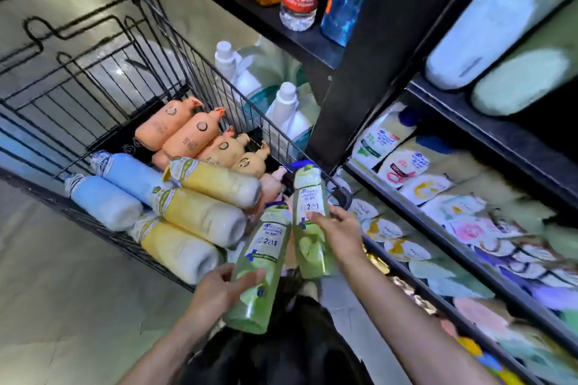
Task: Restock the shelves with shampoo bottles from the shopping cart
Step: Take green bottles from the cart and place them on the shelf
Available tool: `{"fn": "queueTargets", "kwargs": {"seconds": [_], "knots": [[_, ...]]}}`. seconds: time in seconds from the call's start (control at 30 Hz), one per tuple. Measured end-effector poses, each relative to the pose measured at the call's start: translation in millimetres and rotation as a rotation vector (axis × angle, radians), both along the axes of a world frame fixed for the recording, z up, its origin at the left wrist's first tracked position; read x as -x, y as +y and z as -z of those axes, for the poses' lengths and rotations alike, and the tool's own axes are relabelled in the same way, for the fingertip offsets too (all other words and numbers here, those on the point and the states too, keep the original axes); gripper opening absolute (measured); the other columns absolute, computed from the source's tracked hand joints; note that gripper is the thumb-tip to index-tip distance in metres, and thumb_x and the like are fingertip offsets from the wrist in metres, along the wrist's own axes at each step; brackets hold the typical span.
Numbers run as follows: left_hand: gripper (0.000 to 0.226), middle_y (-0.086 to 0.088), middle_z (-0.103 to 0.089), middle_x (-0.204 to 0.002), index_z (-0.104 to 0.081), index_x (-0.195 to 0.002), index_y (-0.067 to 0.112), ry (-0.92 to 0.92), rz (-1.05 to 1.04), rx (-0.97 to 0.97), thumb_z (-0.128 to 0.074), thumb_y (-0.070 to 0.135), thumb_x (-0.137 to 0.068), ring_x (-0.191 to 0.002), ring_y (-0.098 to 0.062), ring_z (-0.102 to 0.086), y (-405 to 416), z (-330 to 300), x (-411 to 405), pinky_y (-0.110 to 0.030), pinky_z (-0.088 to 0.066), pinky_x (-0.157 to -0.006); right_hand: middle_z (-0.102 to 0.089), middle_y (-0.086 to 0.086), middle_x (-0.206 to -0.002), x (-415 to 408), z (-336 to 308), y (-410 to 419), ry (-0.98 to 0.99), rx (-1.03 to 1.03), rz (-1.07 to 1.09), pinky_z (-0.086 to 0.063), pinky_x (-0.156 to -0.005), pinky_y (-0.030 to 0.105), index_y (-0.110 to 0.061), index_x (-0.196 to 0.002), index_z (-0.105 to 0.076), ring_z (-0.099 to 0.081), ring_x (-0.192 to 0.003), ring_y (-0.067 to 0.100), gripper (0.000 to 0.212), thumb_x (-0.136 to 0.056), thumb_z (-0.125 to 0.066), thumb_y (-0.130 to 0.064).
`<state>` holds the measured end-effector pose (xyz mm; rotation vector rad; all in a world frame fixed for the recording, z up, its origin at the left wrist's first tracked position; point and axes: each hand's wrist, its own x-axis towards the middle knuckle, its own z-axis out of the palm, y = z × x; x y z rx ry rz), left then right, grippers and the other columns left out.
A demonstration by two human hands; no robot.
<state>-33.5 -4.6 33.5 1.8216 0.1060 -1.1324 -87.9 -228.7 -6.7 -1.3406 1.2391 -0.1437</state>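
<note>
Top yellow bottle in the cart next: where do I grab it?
Grip the top yellow bottle around its mid-body, coming from above. It lies on its side atop the other yellow bottles, upper side exposed, flat base toward you. Both hands are occupied now, each holding a green bottle.

Black wire metal makes the shopping cart (93, 78); the green shampoo bottles (259, 262) are glossy translucent plastic, the yellow bottles (203, 216) matt.

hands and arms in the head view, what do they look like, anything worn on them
Both forearms are bare as far as the frame shows: no sleeves, gloves, watch or bracelets in view. The left hand and right hand show no rings that can be made out, though the picture is soft. Dark clothing sits low in the frame between the arms. No markings are visible on either arm.
</note>
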Motion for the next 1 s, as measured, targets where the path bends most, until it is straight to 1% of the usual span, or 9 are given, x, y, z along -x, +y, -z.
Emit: {"fn": "queueTargets", "kwargs": {"seconds": [0.07, 0.2, 0.33, 0.43, 0.5, 0.6, 0.77, 0.93, 1.0], "knots": [[0.079, -0.004, -0.074, -0.072, -0.071, -0.089, 0.007, -0.027, 0.044, 0.086, -0.079, 0.065, -0.036, -0.06, -0.008, -0.065, -11.7, -15.5, -9.1, -0.017, -0.046, -0.056, -0.074, -0.001, -0.072, 20.1, -22.6, -2.3, -0.113, -0.056, 0.113, -0.054, -0.064, 0.027, -0.012, -0.1, -0.069, -0.069, -0.062, 0.012, 0.032, -0.071, -0.082, -0.015], [0.087, -0.002, -0.075, -0.093, -0.07, -0.103, 0.015, -0.061, 0.147, 0.264, -0.08, 0.067, -0.034, -0.083, -0.02, -0.072, -42.1, -43.4, -17.8, -0.035, -0.057, -0.074, -0.075, -0.001, -0.07, 57.7, -68.5, -6.8, -0.318, -0.086, 0.25, -0.053, -0.073, 0.03, -0.009, -0.109, -0.06, -0.07, -0.064, 0.01, 0.043, -0.072, -0.08, -0.005], [0.061, -0.002, -0.074, -0.1, -0.072, -0.101, 0.022, -0.132, 0.27, 0.406, -0.079, 0.054, -0.05, -0.093, -0.023, -0.07, -86.4, -75.4, -8.9, -0.045, -0.053, -0.089, -0.074, 0.013, -0.098, 96.4, -107.1, -21.9, -0.439, -0.009, 0.279, -0.053, -0.084, 0.038, -0.009, -0.113, -0.061, -0.071, -0.087, 0.025, 0.08, -0.044, -0.09, -0.037], [0.06, -0.007, -0.075, -0.095, -0.072, -0.101, 0.016, -0.142, 0.31, 0.523, -0.08, 0.044, -0.048, -0.083, -0.019, -0.072, -130.3, -98.5, 5.5, -0.034, -0.057, -0.076, -0.071, 0.014, -0.11, 121.2, -132.8, -46.6, -0.5, 0.062, 0.317, -0.047, -0.098, 0.047, -0.01, -0.121, -0.059, -0.067, -0.104, 0.032, 0.098, -0.037, -0.093, -0.048], [0.057, -0.007, -0.075, -0.092, -0.07, -0.1, 0.014, -0.133, 0.315, 0.59, -0.08, 0.036, -0.048, -0.076, -0.013, -0.071, -159.9, -112.6, 17.1, -0.02, -0.054, -0.063, -0.071, 0.015, -0.109, 137.6, -149.9, -66.3, -0.551, 0.108, 0.299, -0.051, -0.093, 0.044, -0.008, -0.118, -0.06, -0.067, -0.102, 0.033, 0.09, -0.041, -0.091, -0.041], [0.054, -0.007, -0.075, -0.094, -0.069, -0.102, 0.008, -0.167, 0.345, 0.662, -0.081, 0.027, -0.053, -0.079, -0.013, -0.07, -206.2, -131.6, 29.6, -0.018, -0.052, -0.065, -0.073, 0.014, -0.105, 157.6, -181.5, -94.2, -0.603, 0.21, 0.238, -0.056, -0.076, 0.031, -0.008, -0.11, -0.063, -0.07, -0.094, 0.029, 0.082, -0.04, -0.09, -0.042], [0.042, -0.004, -0.075, -0.094, -0.066, -0.105, 0.009, -0.245, 0.404, 0.697, -0.082, 0.003, -0.067, -0.079, -0.01, -0.071, -276.0, -153.0, 42.6, -0.019, -0.053, -0.064, -0.073, 0.013, -0.104, 181.8, -209.3, -146.5, -0.62, 0.348, 0.209, -0.056, -0.08, 0.037, -0.011, -0.109, -0.067, -0.069, -0.094, 0.03, 0.076, -0.042, -0.089, -0.042], [0.036, 0.0, -0.073, -0.097, -0.066, -0.101, 0.013, -0.343, 0.365, 0.727, -0.079, 0.0, -0.07, -0.082, -0.007, -0.068, -327.9, -160.2, 61.6, -0.017, -0.052, -0.067, -0.073, 0.013, -0.102, 199.3, -215.9, -177.7, -0.667, 0.379, 0.231, -0.058, -0.073, 0.03, -0.011, -0.109, -0.067, -0.07, -0.09, 0.026, 0.057, -0.055, -0.08, -0.023], [0.043, 0.0, -0.072, -0.1, -0.065, -0.105, 0.012, -0.397, 0.354, 0.731, -0.083, 0.004, -0.066, -0.091, -0.012, -0.067, -351.2, -160.0, 67.4, -0.024, -0.054, -0.081, -0.074, 0.012, -0.101, 206.7, -215.1, -181.7, -0.687, 0.388, 0.249, -0.058, -0.073, 0.029, -0.01, -0.109, -0.067, -0.07, -0.089, 0.025, 0.048, -0.062, -0.075, -0.015]]}}
